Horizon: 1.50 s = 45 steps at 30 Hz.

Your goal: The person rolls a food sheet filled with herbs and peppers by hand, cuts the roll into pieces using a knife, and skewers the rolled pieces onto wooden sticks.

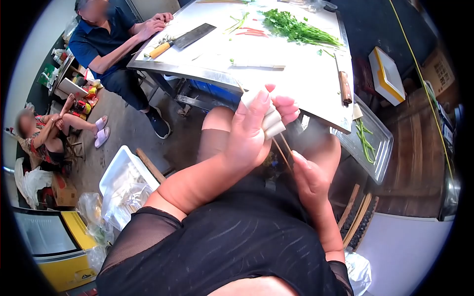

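Note:
Several pale, rolled pieces [272,122] sit side by side in my left hand [254,118], whose fingers are wrapped round them above my lap. Thin wooden skewers [282,150] run down from the rolls toward my right hand [311,180]. The fingertips of my right hand are closed at the lower ends of these skewers. Just beyond my left hand, a row of flat white pieces [259,66] lies near the front edge of the white table [207,69].
On the table are a cleaver [195,37], a knife [344,81], green herbs [301,28] and red strips [253,32]. A person [116,44] works at the left; another [47,130] sits farther off. A metal tray [382,165] and a white tub [116,170] flank me.

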Available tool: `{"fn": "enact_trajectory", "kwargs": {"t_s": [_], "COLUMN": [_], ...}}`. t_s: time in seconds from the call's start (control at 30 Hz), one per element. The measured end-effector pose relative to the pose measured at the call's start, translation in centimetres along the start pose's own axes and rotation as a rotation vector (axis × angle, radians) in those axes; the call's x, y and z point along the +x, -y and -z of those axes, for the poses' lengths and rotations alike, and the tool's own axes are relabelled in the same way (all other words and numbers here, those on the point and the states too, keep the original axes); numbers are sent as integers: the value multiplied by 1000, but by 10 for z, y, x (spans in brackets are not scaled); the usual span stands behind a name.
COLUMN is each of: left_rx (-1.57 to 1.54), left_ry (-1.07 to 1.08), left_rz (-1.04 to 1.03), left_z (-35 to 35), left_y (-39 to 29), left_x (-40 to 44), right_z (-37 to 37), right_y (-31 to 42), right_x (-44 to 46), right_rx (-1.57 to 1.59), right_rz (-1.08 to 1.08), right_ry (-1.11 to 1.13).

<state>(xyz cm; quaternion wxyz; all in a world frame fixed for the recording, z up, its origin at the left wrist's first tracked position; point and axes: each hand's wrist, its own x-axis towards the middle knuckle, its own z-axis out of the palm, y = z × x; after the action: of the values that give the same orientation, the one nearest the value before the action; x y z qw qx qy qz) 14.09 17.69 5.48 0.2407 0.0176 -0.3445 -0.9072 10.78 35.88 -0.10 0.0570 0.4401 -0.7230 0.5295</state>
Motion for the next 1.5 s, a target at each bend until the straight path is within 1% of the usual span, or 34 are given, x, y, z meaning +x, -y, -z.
{"fn": "enact_trajectory", "kwargs": {"t_s": [0.23,0.3,0.33,0.37,0.4,0.43,0.47,0.5,0.53,0.57,0.63,0.67,0.73,0.87,0.97,1.03,1.07,1.1,1.17,1.2,1.23,1.3,1.4,1.47,1.5], "left_rx": [3,29,-28,-78,-67,-80,-103,-142,-154,-180,-204,-208,-216,-231,-220,-212,-217,-212,-188,-221,-132,-90,-107,-102,-106], "left_ry": [29,12,10,2,-32,-72,-55,-80,-108,-80,-92,-71,-42,-25,-18,-47,-57,-59,-44,-53,-75,-70,-25,2,7], "left_rz": [-2,-31,-41,-64,-45,-30,-40,-32,-23,-67,-37,-60,-82,-65,-54,-18,-22,-7,-42,-21,-18,37,65,76,87], "left_z": [-3,-3,-2,-1,2,2,11,14,13,15,17,20,22,19,17,16,15,18,18,17,14,11,12,13,12], "left_y": [-5,-8,-9,-12,-12,-12,-5,-1,-2,1,-1,-2,-1,-1,2,4,6,6,18,20,20,18,23,25,26], "left_x": [-3,-1,-1,-1,-1,0,4,8,8,9,11,11,10,10,9,9,8,6,4,1,-1,-5,-6,-6,-6], "right_z": [0,5,6,6,3,4,6,3,0,2,-4,-7,-7,-8,-9,-12,-8,-9,-6,-6,-1,-2,-4,-4,-4], "right_y": [3,6,8,10,11,9,8,7,2,-7,-11,-16,-25,-30,-20,-13,-7,-2,1,9,6,12,14,10,9], "right_x": [3,5,7,9,10,5,5,5,4,2,3,4,3,1,2,3,6,4,11,10,8,14,14,11,9], "right_rx": [7,-9,7,-2,-1,24,-3,23,40,19,21,39,-92,-85,-68,-2,36,129,-19,14,-22,-22,12,8,1], "right_rz": [31,-8,12,-18,-40,-136,-168,-197,-162,-137,-161,-146,3,0,-24,-56,-78,-245,-57,-104,-209,-96,-152,-86,-93], "right_ry": [-3,40,57,70,89,127,169,144,132,160,152,172,96,88,66,39,89,78,104,98,173,132,98,72,66]}}
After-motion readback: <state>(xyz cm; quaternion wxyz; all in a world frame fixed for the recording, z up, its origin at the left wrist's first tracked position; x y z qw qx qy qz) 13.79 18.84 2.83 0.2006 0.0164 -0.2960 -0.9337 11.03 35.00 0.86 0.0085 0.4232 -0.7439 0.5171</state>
